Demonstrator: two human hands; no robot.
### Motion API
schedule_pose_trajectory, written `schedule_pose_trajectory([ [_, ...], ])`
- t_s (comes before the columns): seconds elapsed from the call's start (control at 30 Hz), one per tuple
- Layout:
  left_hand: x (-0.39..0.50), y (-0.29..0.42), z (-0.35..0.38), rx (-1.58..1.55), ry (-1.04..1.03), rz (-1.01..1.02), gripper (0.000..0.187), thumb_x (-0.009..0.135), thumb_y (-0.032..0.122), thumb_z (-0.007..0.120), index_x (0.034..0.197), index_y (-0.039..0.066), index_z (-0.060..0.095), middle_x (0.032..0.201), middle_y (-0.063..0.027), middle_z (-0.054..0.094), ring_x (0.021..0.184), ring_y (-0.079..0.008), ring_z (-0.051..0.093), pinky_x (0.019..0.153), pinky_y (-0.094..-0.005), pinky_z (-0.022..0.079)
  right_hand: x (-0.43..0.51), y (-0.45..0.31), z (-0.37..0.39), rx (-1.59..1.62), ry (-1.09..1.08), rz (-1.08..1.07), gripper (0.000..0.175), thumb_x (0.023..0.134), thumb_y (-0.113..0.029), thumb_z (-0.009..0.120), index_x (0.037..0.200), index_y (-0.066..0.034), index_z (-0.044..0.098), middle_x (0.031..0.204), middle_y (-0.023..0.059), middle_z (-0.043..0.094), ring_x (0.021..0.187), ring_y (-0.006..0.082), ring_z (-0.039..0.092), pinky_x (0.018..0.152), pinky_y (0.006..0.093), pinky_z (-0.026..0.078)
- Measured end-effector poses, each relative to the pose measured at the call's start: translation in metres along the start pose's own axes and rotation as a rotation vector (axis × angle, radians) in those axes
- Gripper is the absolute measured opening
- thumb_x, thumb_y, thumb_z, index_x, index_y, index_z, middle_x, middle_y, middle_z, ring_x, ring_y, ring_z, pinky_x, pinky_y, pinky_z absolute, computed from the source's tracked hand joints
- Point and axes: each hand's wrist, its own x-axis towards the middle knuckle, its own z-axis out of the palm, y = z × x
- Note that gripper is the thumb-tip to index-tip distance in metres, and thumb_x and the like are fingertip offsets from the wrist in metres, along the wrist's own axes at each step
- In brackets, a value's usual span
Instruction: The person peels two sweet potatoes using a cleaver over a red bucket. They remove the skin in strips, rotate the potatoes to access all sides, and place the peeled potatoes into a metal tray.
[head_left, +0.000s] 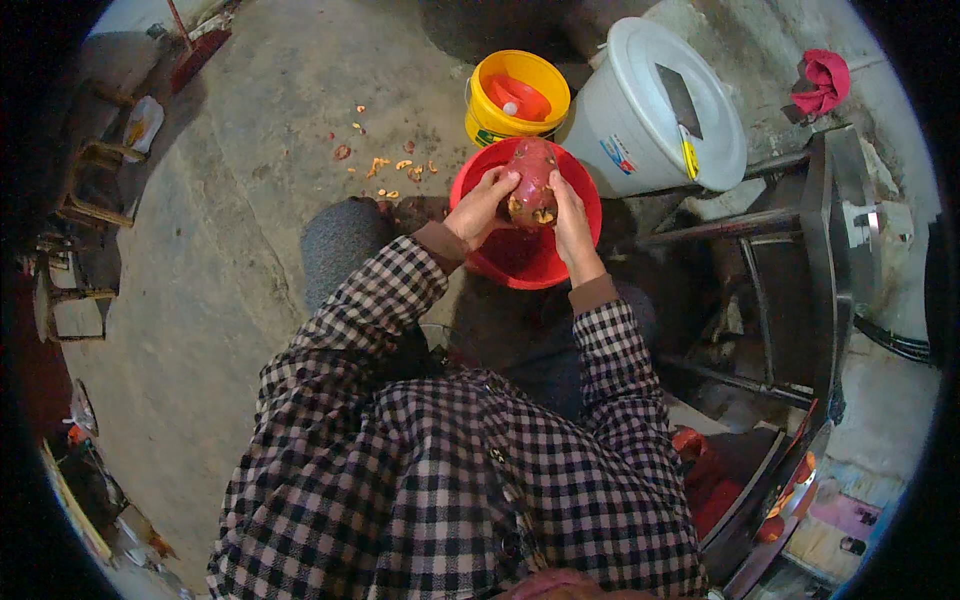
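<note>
Between my hands is a large red-skinned sweet potato (534, 180), shiny as if wet, with cut patches of orange-yellow flesh at its near end and a few small dark spots. My left hand (480, 206) grips its left side, thumb on top. On the right side, my right hand (571, 225) holds it, also with the thumb on top. Both hands are above a round red plastic bucket (591, 225). Its inside is dark below the sweet potato, and I cannot tell what it contains.
A yellow bucket (477, 124) holding something red stands behind. To its right is a large lidded plastic bin (600, 135) with a yellow-handled kitchen knife (681, 109) on the lid. Peel scraps (409, 169) dot the concrete floor. A metal-framed table (817, 202) stands right.
</note>
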Motion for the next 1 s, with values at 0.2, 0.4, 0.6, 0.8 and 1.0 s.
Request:
schedule_pose_trajectory([
  [0.2, -0.012, 0.012, 0.001, 0.030, 0.010, 0.041, 0.069, 0.090, 0.028, 0.073, 0.144, 0.009, 0.035, 0.140, -0.0066, 0.046, 0.129, -0.0228, 0.048, 0.104, -0.0472, 0.044, 0.005, 0.003, -0.011, 0.218, -0.030, 0.040, 0.055, 0.103, -0.040, 0.049, 0.137, 0.0026, 0.050, 0.135, 0.0123, 0.057, 0.124, 0.0213, 0.055, 0.105, 0.0357, 0.043],
  [0.4, -0.008, 0.018, 0.008, 0.097, -0.163, 0.156, 0.095, 0.081, 0.021, 0.081, 0.154, 0.006, 0.022, 0.151, -0.0101, 0.037, 0.137, -0.0233, 0.041, 0.114, -0.0377, 0.035, 0.003, -0.014, -0.008, 0.279, -0.128, 0.011, 0.055, 0.104, -0.039, 0.044, 0.141, 0.0023, 0.047, 0.137, 0.0123, 0.055, 0.127, 0.0216, 0.053, 0.108, 0.0362, 0.041],
  [0.6, -0.008, 0.014, 0.016, 0.137, -0.077, 0.185, 0.103, 0.080, 0.025, 0.083, 0.155, 0.007, 0.014, 0.151, -0.0122, 0.036, 0.137, -0.0237, 0.040, 0.115, -0.0386, 0.034, 0.009, -0.013, -0.004, -0.066, -0.119, -0.200, 0.056, 0.104, -0.039, 0.042, 0.141, 0.0027, 0.048, 0.137, 0.0126, 0.056, 0.122, 0.0217, 0.056, 0.106, 0.0353, 0.042],
  [0.8, -0.005, 0.016, 0.023, 0.268, -0.072, 0.255, 0.102, 0.080, 0.025, 0.082, 0.155, 0.008, 0.014, 0.151, -0.0124, 0.035, 0.139, -0.0234, 0.037, 0.115, -0.0376, 0.032, 0.020, 0.004, -0.013, 0.117, -0.023, -0.039, 0.056, 0.105, -0.044, 0.042, 0.138, 0.0000, 0.051, 0.135, 0.0123, 0.056, 0.119, 0.0216, 0.058, 0.103, 0.0362, 0.045],
  [1.0, 0.006, 0.011, 0.018, 0.243, -0.109, 0.219, 0.091, 0.082, 0.021, 0.080, 0.153, 0.007, 0.024, 0.149, -0.0096, 0.039, 0.137, -0.0222, 0.040, 0.114, -0.0378, 0.034, 0.024, 0.017, -0.017, 0.551, 0.080, 0.150, 0.050, 0.106, -0.044, 0.040, 0.131, -0.0033, 0.054, 0.129, 0.0106, 0.060, 0.115, 0.0206, 0.060, 0.102, 0.0382, 0.047],
])
